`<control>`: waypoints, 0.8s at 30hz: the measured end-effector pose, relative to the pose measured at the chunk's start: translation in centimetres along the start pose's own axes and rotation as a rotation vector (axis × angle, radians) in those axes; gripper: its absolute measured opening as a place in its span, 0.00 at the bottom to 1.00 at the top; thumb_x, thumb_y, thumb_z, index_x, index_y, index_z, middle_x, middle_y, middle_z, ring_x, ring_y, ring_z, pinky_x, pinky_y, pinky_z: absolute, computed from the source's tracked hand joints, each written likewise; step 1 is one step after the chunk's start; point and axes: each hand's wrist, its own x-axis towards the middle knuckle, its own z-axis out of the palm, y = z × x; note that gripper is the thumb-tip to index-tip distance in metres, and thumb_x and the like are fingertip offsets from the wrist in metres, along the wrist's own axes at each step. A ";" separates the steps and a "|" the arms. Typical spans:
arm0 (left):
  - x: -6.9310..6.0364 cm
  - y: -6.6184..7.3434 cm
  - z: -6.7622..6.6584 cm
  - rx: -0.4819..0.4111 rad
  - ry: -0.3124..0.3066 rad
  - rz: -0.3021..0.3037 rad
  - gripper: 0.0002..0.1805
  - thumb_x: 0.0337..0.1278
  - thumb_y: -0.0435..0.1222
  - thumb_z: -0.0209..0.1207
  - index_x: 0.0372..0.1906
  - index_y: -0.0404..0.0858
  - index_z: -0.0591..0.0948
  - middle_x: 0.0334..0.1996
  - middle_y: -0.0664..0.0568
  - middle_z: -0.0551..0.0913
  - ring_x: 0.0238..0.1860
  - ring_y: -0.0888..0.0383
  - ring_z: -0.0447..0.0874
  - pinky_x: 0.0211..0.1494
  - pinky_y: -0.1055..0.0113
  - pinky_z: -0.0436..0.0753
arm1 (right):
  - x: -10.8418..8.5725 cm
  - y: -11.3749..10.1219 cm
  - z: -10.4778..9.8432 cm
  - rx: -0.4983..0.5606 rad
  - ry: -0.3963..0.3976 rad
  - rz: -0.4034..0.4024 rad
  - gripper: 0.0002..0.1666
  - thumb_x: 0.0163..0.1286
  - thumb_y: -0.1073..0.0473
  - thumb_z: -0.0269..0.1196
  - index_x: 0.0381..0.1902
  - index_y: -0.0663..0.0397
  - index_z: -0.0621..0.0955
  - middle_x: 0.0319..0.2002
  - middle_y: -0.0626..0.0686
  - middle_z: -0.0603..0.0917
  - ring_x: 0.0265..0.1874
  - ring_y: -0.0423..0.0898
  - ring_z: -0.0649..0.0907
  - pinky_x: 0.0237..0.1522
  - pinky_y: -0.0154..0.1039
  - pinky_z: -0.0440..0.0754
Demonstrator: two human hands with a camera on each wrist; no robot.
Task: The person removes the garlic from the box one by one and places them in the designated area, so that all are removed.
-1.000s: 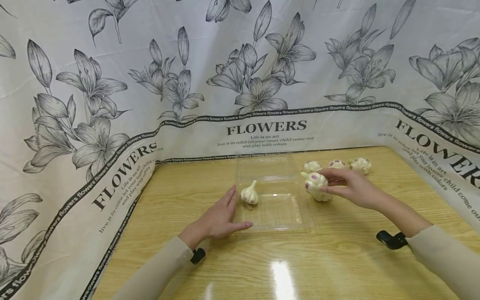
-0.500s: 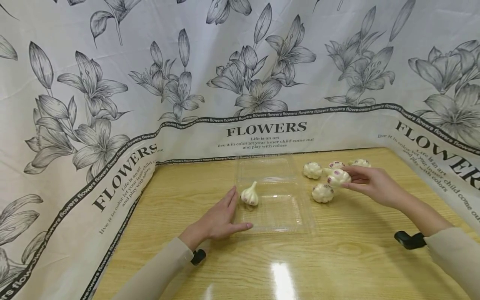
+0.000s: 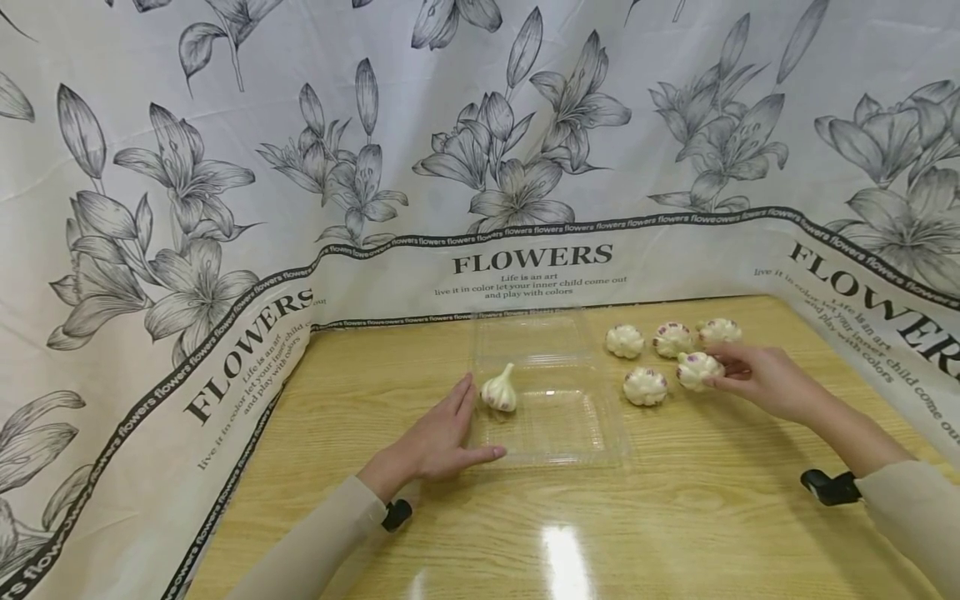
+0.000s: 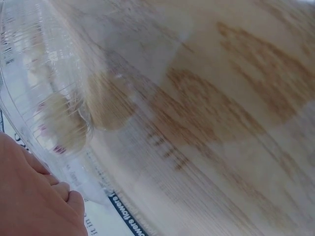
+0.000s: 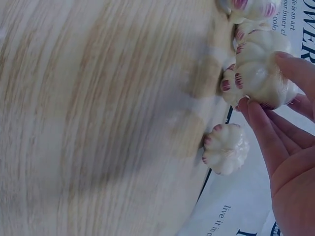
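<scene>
My right hand (image 3: 772, 383) pinches a garlic bulb (image 3: 697, 372) between thumb and fingers, at the front right of the group; the right wrist view shows the thumb on top and fingers beneath the bulb. To the left, an opened clear plastic clamshell box (image 3: 566, 425) lies flat, its lid part (image 3: 531, 336) toward the back. One garlic bulb (image 3: 500, 392), stem up, sits in its left side. My left hand (image 3: 431, 442) rests against the box's left edge, fingers straight and thumb along the front corner.
Several garlic bulbs stand right of the box: one in front (image 3: 645, 387), and a back row of a left bulb (image 3: 625, 341), a middle bulb (image 3: 672, 339) and a right bulb (image 3: 720, 331). A flower-printed cloth (image 3: 390, 279) walls the wooden table (image 3: 480, 533).
My right hand has carried its garlic bulb to the right, away from the box, and down to a spot beside the front bulb. The left hand and the box have stayed put.
</scene>
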 end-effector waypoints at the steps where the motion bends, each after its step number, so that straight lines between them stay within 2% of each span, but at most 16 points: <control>1: 0.0 0.0 0.0 0.000 0.001 0.000 0.66 0.58 0.79 0.40 0.82 0.31 0.41 0.83 0.41 0.35 0.82 0.48 0.39 0.82 0.58 0.51 | 0.0 0.1 0.1 -0.003 -0.003 0.005 0.29 0.66 0.62 0.72 0.60 0.74 0.78 0.40 0.60 0.88 0.37 0.55 0.88 0.39 0.45 0.90; 9: -0.1 0.1 -0.2 -0.013 0.007 0.002 0.66 0.59 0.78 0.42 0.82 0.31 0.42 0.83 0.41 0.35 0.82 0.47 0.40 0.82 0.56 0.52 | -0.1 0.9 0.9 -0.019 -0.026 0.031 0.29 0.66 0.62 0.72 0.60 0.74 0.78 0.41 0.68 0.87 0.38 0.62 0.88 0.41 0.55 0.89; 14: -0.2 0.3 -0.2 -0.017 -0.003 -0.004 0.66 0.59 0.79 0.41 0.82 0.32 0.42 0.83 0.42 0.35 0.82 0.48 0.39 0.82 0.56 0.52 | 0.0 1.2 1.3 -0.013 -0.089 0.061 0.29 0.68 0.60 0.71 0.59 0.75 0.77 0.45 0.73 0.85 0.40 0.63 0.88 0.43 0.59 0.88; 24: 0.0 0.0 0.0 -0.008 0.009 0.004 0.66 0.59 0.79 0.41 0.82 0.31 0.42 0.83 0.40 0.37 0.82 0.47 0.40 0.82 0.55 0.53 | 0.2 1.3 1.6 0.026 -0.159 0.135 0.32 0.71 0.56 0.69 0.61 0.77 0.73 0.47 0.75 0.82 0.42 0.64 0.86 0.42 0.58 0.88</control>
